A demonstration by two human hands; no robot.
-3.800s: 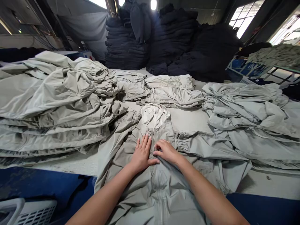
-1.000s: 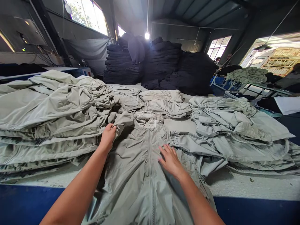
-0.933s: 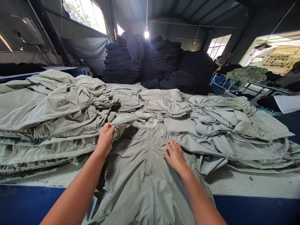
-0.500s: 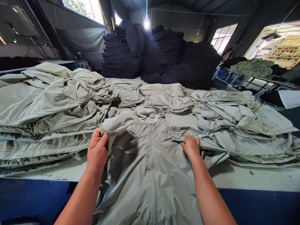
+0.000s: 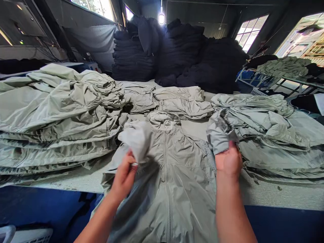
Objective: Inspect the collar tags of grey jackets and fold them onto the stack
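Note:
A light grey-green zip-front jacket point(image 5: 182, 182) lies face up before me, its collar toward the back and its lower end running out of view at the bottom. My left hand point(image 5: 126, 172) is closed on a pale, blurred piece of the jacket's sleeve point(image 5: 138, 136), lifted over the left side of the chest. On the right, my right hand point(image 5: 230, 160) grips the other sleeve near its gathered cuff point(image 5: 221, 131), raised off the table. The fingertips of that hand are partly hidden by the cloth.
Piles of similar garments flank the jacket, left point(image 5: 58, 111) and right point(image 5: 273, 135). Folded pieces point(image 5: 182, 101) lie behind the collar. Tall dark stacks point(image 5: 177, 54) stand farther back. A white basket point(image 5: 32, 234) sits low at the left, below the table edge point(image 5: 68, 184).
My right hand has gone from lying flat on the right sleeve to holding it up by the cuff, farther right. My left hand has moved right and down with its sleeve.

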